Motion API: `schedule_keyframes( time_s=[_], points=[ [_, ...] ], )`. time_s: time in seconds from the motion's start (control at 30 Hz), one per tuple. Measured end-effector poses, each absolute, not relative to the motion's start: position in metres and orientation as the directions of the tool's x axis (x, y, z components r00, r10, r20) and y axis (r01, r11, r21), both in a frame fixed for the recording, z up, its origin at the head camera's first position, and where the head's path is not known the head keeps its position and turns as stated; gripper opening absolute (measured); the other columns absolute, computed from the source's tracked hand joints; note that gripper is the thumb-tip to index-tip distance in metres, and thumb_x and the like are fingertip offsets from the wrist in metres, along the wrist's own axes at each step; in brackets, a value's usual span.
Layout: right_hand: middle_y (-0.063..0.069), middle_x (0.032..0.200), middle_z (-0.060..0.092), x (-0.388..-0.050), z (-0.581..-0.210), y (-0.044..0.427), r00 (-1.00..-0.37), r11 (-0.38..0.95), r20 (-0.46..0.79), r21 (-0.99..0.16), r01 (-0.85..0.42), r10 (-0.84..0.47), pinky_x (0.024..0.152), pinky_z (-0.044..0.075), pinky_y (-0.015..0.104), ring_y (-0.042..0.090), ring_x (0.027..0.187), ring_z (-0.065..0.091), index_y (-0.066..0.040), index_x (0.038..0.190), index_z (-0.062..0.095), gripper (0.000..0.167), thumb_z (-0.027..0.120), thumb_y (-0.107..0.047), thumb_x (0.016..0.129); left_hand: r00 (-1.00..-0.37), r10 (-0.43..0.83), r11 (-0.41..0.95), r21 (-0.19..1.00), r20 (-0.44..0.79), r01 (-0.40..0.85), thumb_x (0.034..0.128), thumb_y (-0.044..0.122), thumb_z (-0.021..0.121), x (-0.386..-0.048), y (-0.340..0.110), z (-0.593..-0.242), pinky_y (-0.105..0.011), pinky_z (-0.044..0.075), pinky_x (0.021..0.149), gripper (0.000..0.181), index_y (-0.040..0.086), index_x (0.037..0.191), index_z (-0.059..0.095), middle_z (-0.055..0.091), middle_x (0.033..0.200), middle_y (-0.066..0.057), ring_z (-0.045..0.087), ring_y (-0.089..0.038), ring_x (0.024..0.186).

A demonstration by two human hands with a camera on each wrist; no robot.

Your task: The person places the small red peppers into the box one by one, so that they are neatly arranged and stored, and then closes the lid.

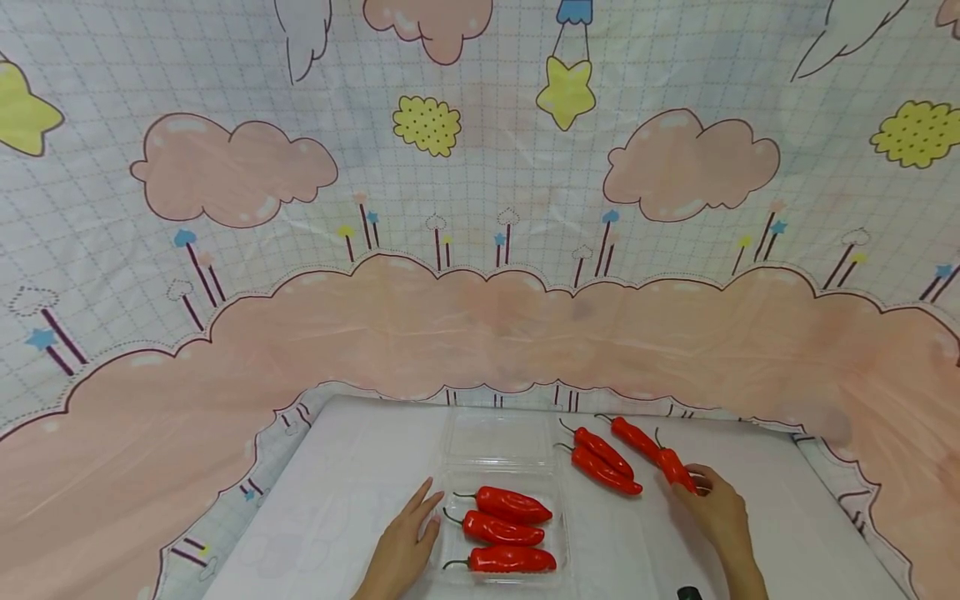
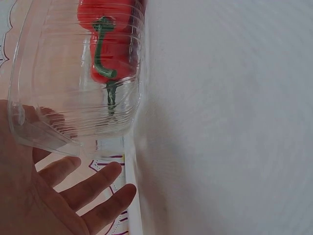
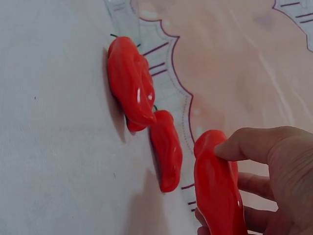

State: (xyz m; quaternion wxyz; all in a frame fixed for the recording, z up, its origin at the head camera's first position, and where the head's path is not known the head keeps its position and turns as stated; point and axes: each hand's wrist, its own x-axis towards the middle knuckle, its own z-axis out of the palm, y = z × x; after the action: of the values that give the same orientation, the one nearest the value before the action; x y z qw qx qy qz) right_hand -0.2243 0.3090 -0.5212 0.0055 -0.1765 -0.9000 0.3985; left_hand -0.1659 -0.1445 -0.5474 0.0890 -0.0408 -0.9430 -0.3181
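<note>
In the head view, my right hand (image 1: 716,510) pinches a red chili pepper (image 1: 675,469) between thumb and fingers. The right wrist view has this held pepper (image 3: 215,178) clear of the table. My left hand (image 1: 402,540), its fingers extended and spread, is beside the left side of a clear plastic box (image 1: 565,542); the left wrist view cannot tell me whether fingers behind the clear wall touch it. Three red peppers lie side by side in the box: a far one (image 1: 513,503), a middle one (image 1: 501,528) and a near one (image 1: 512,559).
The box's clear lid (image 1: 498,437) lies folded back. Right of it, a pair of peppers (image 1: 606,472) rest together, with another pepper (image 1: 633,437) behind. A dark object (image 1: 688,593) shows at the bottom edge. A patterned curtain (image 1: 480,333) hangs beyond the white table (image 1: 322,492).
</note>
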Motion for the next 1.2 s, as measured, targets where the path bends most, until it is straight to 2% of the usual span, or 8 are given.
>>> schedule_keyframes(
  time_s=[0.23,0.57,0.83,1.2],
  points=[
    [0.033,0.131,0.054,-0.223,-0.514,0.303,-0.952,0.645,-0.078,-0.718,0.261,0.297,0.085,0.051,0.055,0.045,0.112,0.055,-0.001,0.137,0.050,0.059,0.066,-0.034,0.090,-0.980,0.023,0.797,0.589,0.198,0.138,0.0960,0.019,0.060,-0.166,-0.145,-0.548,-0.056,0.049,0.099,0.037,0.016,0.133,0.062,0.047,0.153,-0.003,0.058,-0.034,0.126],
    [0.030,0.132,0.055,-0.222,-0.505,0.286,-0.955,0.632,-0.043,-0.741,0.228,0.294,0.092,0.053,0.055,0.045,0.117,0.052,-0.005,0.139,0.049,0.060,0.067,-0.035,0.091,-0.980,0.025,0.796,0.589,0.200,0.140,0.0959,0.019,0.060,-0.167,-0.145,-0.547,-0.056,0.048,0.099,0.037,0.015,0.133,0.062,0.047,0.153,-0.004,0.058,-0.034,0.126],
    [0.029,0.129,0.058,-0.216,-0.494,0.275,-0.964,0.649,0.024,-0.744,0.160,0.266,0.085,0.058,0.049,0.043,0.115,0.054,-0.004,0.139,0.050,0.058,0.067,-0.032,0.091,-0.982,0.021,0.796,0.591,0.186,0.129,0.0957,0.019,0.061,-0.166,-0.145,-0.547,-0.056,0.048,0.100,0.037,0.016,0.132,0.062,0.047,0.152,-0.003,0.058,-0.034,0.126],
    [0.024,0.128,0.061,-0.208,-0.477,0.258,-0.971,0.653,0.094,-0.754,0.076,0.222,0.084,0.059,0.045,0.037,0.114,0.057,-0.008,0.137,0.053,0.055,0.068,-0.032,0.091,-0.982,0.019,0.796,0.592,0.188,0.128,0.0952,0.018,0.061,-0.166,-0.144,-0.547,-0.057,0.048,0.100,0.038,0.015,0.133,0.062,0.047,0.152,-0.003,0.058,-0.035,0.126]
  ],
)
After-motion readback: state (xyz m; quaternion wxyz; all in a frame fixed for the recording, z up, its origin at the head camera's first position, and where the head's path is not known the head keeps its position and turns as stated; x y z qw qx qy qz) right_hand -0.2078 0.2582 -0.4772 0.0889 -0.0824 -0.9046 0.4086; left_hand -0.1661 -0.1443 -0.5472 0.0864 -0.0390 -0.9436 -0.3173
